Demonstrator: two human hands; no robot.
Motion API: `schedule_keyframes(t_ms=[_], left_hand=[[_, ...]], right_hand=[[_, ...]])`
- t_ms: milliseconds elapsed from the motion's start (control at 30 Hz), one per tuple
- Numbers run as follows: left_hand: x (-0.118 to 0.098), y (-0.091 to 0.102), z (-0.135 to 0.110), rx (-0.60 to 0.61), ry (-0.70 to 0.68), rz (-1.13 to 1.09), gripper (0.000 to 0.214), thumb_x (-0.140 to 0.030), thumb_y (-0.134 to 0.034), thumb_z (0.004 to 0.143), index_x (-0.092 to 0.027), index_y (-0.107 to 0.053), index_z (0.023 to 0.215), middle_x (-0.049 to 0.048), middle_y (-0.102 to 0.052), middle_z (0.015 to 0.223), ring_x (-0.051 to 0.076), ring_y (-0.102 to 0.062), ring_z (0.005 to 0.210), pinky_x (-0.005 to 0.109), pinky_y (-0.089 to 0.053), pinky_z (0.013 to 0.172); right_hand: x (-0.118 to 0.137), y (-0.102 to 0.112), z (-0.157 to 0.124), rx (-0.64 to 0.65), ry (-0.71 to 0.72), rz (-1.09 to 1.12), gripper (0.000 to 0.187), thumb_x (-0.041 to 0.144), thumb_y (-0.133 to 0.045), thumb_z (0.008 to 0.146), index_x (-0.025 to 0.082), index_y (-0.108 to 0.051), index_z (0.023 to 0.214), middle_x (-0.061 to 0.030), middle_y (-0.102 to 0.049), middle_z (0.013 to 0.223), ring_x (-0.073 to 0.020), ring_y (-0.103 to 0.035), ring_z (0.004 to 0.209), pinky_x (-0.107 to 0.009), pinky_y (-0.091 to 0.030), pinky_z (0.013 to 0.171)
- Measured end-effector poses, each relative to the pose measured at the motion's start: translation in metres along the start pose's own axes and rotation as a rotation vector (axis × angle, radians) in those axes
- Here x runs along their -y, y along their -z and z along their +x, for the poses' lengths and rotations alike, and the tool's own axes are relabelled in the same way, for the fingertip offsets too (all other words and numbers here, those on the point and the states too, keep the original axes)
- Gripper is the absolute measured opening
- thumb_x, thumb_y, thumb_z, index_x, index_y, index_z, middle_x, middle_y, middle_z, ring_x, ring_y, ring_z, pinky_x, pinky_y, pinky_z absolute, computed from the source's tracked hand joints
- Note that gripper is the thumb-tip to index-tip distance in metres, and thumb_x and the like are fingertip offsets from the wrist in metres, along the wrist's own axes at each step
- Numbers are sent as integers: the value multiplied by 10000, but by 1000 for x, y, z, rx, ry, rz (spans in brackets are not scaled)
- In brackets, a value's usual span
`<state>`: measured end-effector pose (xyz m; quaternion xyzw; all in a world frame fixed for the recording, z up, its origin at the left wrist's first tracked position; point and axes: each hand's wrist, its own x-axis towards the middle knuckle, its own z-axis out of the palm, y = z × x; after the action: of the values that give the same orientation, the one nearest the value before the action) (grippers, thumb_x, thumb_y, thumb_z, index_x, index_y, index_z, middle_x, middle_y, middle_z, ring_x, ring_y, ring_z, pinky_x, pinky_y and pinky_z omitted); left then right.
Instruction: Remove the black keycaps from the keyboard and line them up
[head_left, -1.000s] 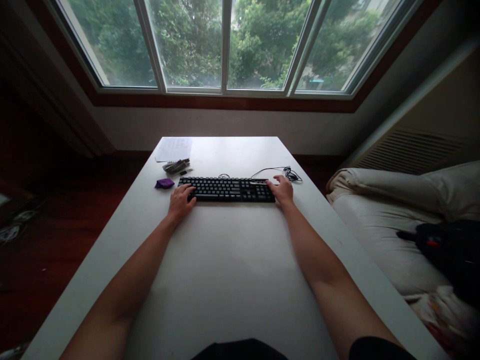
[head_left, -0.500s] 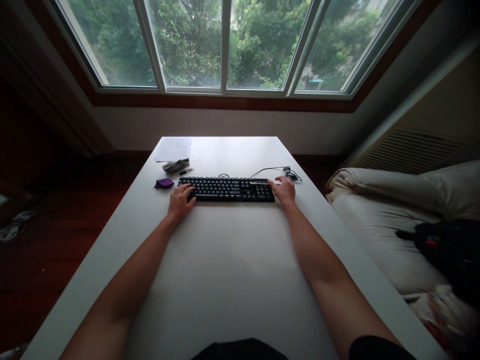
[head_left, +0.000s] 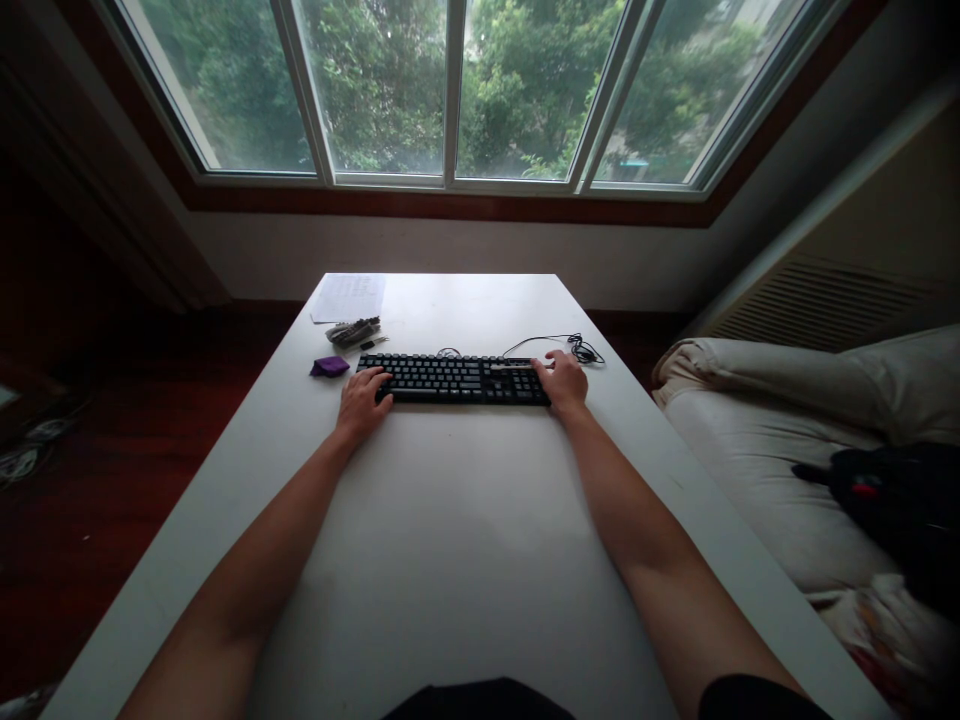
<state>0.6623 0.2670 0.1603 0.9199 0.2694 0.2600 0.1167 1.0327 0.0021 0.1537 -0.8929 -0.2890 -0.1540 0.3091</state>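
A black keyboard lies flat across the white table, its long side facing me. My left hand rests at its left end, fingers over the keys there and thumb apart by the front edge. At the right end is my right hand, with its thumb on the keyboard and its other fingers spread near the far corner. Both hands look open, touching the keyboard without a visible grip. Behind my right hand lies the coiled black cable. A purple cloth-like item sits left of my left hand.
Beyond the purple item are a clear bag with dark contents, a small black piece and a printed sheet. The white table narrows toward the window. A beige sofa with a black bag stands right.
My right hand has shifted slightly left, further onto the keyboard's right end. The left hand and the keyboard keep their places.
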Motion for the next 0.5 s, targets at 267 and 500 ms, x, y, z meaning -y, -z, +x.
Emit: schedule_keyframes(t_ms=[267, 500], left_hand=[[1, -1, 0, -4, -6, -9, 427, -321, -603, 888, -260, -640, 1309, 71, -558, 1470, 315, -454, 1391, 520, -331, 1202], [1, 0, 0, -12, -12, -1, 424, -330, -604, 890, -254, -642, 1306, 76, -565, 1463, 315, -456, 1390, 517, -338, 1196]], right_hand=[[-7, -3, 3, -11, -11, 113, 319, 517, -574, 907, 213, -664, 942, -98, -628, 968, -248, -590, 838, -384, -478, 780], [-2, -9, 3, -29, 46, 112, 253, 455, -584, 900, 216, -664, 897, -103, -612, 963, -265, -579, 890, -417, -482, 863]])
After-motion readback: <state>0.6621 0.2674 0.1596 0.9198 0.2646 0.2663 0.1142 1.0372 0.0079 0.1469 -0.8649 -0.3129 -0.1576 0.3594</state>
